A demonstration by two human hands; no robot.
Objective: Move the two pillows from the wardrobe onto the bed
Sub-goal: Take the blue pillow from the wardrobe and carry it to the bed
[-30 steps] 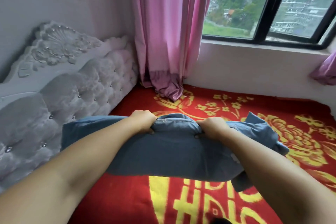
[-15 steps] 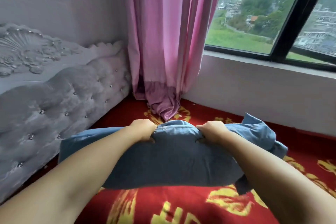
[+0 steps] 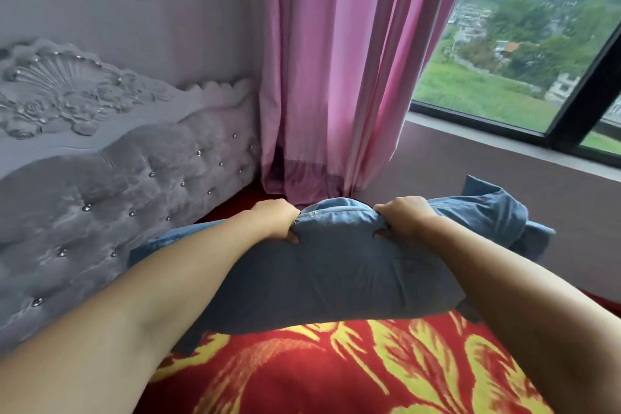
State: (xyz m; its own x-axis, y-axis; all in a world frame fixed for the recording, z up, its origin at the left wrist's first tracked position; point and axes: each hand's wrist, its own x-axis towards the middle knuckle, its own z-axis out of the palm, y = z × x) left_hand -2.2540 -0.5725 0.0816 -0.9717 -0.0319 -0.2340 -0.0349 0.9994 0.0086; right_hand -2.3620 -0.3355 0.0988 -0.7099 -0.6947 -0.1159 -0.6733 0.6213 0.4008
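A blue-grey pillow [image 3: 336, 272] hangs crosswise over the bed [image 3: 302, 370], which has a red cover with yellow patterns. My left hand [image 3: 277, 218] grips the pillow's top edge left of centre. My right hand [image 3: 401, 217] grips the same edge right of centre. The pillow's loose right corner [image 3: 497, 212] flops toward the wall. Its left end is partly hidden behind my left forearm. Only one pillow is in view, and the wardrobe is out of view.
A grey tufted headboard [image 3: 100, 185] with a carved shell top runs along the left. A pink curtain [image 3: 342, 70] hangs in the far corner, down to the bed. A grey wall under a dark-framed window [image 3: 537, 54] bounds the bed's far side.
The pillow and both hands have moved forward toward the curtain corner and the headboard. The view has risen, so less of the red cover shows.
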